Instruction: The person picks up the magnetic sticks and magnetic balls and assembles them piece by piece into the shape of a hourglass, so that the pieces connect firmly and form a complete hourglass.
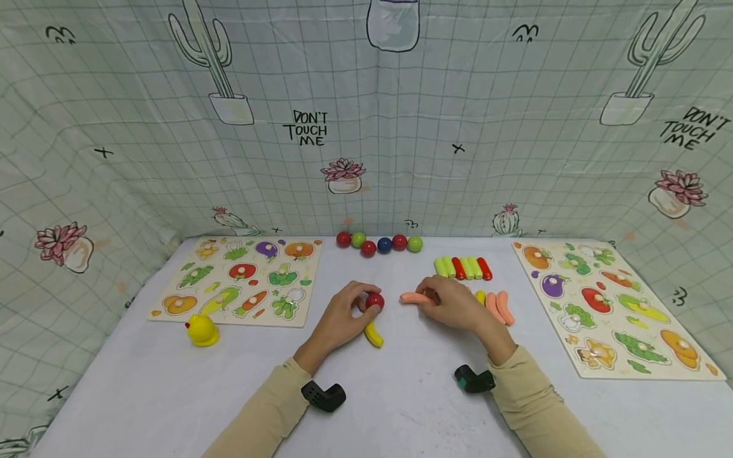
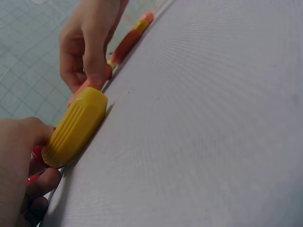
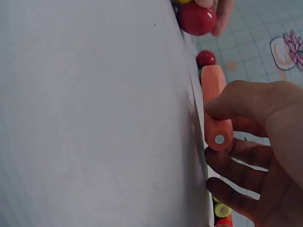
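Note:
My left hand (image 1: 346,316) curls its thumb and fingers round a red ball (image 1: 375,301) near the middle of the white table. Close below the thumb lies a yellow banana-shaped piece (image 1: 373,335), ridged along its side in the left wrist view; whether the hand touches it I cannot tell. To the right, my right hand (image 1: 452,302) pinches an orange sausage-shaped piece (image 1: 416,298) between thumb and fingers. The right wrist view shows a pale round dot on the end of that orange piece (image 3: 217,109). Beside the right hand lie more orange pieces (image 1: 504,307) and a yellow one, partly hidden.
Red, green and blue balls (image 1: 384,244) line the back. Green and red sticks (image 1: 469,268) lie in a row behind the right hand. Vegetable puzzle boards flank the table, left (image 1: 298,280) and right (image 1: 624,370). A yellow toy duck (image 1: 202,331) sits by the left board.

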A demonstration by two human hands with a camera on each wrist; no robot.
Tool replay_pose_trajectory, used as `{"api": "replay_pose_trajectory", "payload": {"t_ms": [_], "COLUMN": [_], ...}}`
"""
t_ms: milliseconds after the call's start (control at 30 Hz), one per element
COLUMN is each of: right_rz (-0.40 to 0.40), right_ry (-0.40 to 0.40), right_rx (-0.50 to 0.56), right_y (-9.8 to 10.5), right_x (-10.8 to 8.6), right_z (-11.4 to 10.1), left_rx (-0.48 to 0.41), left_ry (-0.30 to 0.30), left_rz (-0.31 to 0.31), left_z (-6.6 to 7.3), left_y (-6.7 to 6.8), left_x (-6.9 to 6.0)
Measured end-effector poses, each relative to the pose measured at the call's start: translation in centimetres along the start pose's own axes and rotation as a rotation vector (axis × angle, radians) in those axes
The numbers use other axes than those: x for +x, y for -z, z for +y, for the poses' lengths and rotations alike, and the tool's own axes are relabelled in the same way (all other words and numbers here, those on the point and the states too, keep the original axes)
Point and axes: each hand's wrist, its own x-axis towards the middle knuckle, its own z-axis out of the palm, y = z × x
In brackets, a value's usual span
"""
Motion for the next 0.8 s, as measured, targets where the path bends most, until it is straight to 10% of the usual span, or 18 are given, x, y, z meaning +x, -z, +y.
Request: {"api": "replay_pose_trajectory", "payload": {"t_ms": [800], "right_rz": [-0.026], "right_ry": [0.043], "right_rx": [-0.003], "right_y": [-1.1], "right_x": [0.2], "right_z": [-1.2], "left_rx": [0.006], "left_ry": [-0.006], "left_rz": [0.002], "left_z": [0.1], "left_y": [0.0], "left_x": [0.0]}}
